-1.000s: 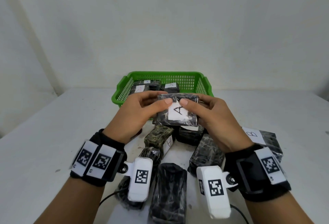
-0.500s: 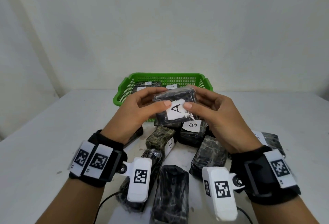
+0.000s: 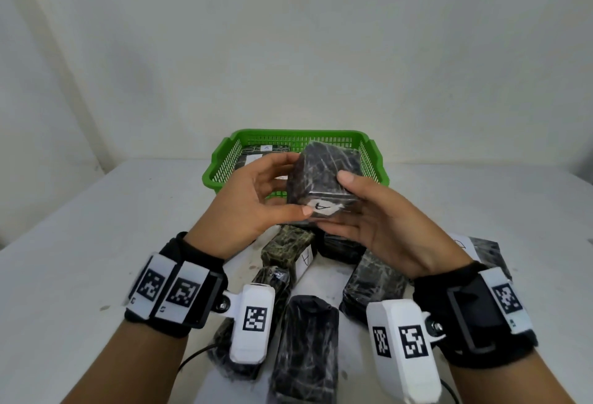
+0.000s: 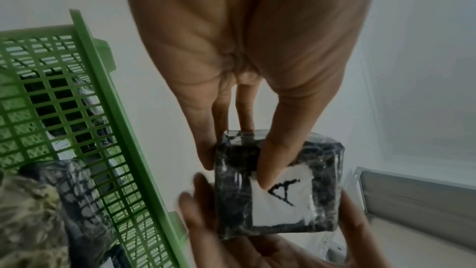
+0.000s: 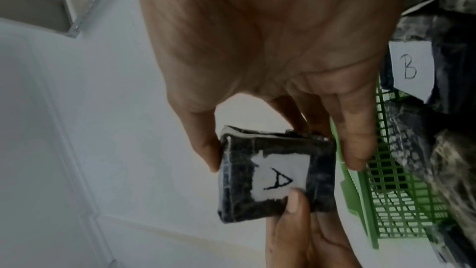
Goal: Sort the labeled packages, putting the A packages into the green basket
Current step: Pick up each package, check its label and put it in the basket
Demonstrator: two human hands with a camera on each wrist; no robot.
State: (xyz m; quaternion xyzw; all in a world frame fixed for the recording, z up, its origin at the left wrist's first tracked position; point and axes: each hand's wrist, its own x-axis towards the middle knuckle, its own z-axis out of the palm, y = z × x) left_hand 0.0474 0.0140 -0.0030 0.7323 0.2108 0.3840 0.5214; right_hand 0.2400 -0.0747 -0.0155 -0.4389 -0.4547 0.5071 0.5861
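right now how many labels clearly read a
3: one on the held package, gripped by the left hand and right hand; one on the camouflage package on the table beneath them; one on a package in the green basket. Others may be hidden.

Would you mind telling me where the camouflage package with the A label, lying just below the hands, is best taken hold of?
Probably across its two long sides, coming from above. The camouflage package lies flat on the table with its top bare, and its A label sits on the right side. The black package crowds its far right corner, so grip nearer the near end.
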